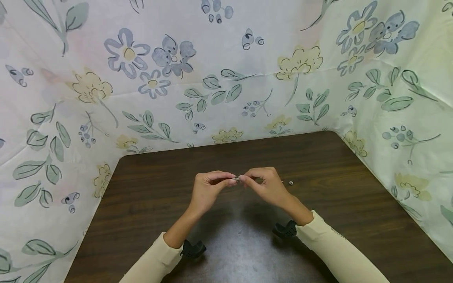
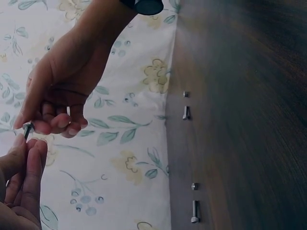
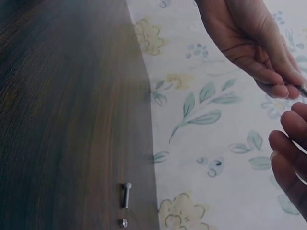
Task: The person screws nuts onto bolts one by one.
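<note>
Above the table, the left hand [image 1: 207, 192] pinches a small metal bolt [image 1: 236, 179] between thumb and fingers. Opposite it, the right hand [image 1: 269, 188] has thumb and index finger at the bolt's other end. In the left wrist view, a small nut [image 2: 29, 125] shows between those right fingertips, on the end of the bolt's shank; how far it is threaded cannot be seen. The fingertips of the two hands nearly meet. In the right wrist view only a short piece of the held bolt [image 3: 302, 89] shows, at the frame's edge.
On the dark wooden table [image 1: 159, 220] lie a loose bolt [image 2: 195, 212] and nut [image 2: 194, 186], with another bolt [image 2: 186, 113] and nut [image 2: 186, 94] farther along. In the head view a nut [image 1: 291, 183] lies just right of the right hand. Floral cloth [image 1: 226, 98] hangs behind the table.
</note>
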The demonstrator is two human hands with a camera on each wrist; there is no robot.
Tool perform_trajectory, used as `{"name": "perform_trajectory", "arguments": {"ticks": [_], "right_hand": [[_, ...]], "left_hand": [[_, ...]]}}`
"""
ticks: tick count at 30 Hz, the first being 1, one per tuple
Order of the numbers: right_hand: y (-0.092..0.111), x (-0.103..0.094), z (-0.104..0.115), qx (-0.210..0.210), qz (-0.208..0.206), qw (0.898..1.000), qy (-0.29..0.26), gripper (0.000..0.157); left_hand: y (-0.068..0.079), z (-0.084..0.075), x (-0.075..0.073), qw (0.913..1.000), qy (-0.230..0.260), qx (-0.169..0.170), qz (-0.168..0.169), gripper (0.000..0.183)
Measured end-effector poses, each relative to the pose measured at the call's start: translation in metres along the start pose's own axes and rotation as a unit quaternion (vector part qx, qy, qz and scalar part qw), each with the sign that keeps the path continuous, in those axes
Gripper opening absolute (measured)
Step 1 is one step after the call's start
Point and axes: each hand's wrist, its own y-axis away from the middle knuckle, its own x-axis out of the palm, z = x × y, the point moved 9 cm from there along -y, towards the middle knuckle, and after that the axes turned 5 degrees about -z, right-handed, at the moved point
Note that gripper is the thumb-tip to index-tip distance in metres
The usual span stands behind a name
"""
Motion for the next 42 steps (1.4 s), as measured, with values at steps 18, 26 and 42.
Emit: {"name": "perform_trajectory", "arguments": {"ticks": [18,26,42], "right_hand": [[-0.0002,-0.0016,0.0074,-0.028,0.003,1.000,0.011,0.034],[-0.0005,-0.0031,0.0066,-0.041,-0.002,0.999,-0.001,0.025],[-0.0010,0.0018,0.0027,-0.006,0.014,1.000,-0.007,0.014]], "left_hand": [[0.0004,-0.0019,-0.0041,1.0000,0.005,0.000,-0.006,0.009],[0.0014,-0.0006,-0.0029,1.0000,0.004,-0.003,-0.003,0.009],[-0.0001,-0.0023,-0.0026,1.0000,0.000,0.006,-0.006,0.008]]}}
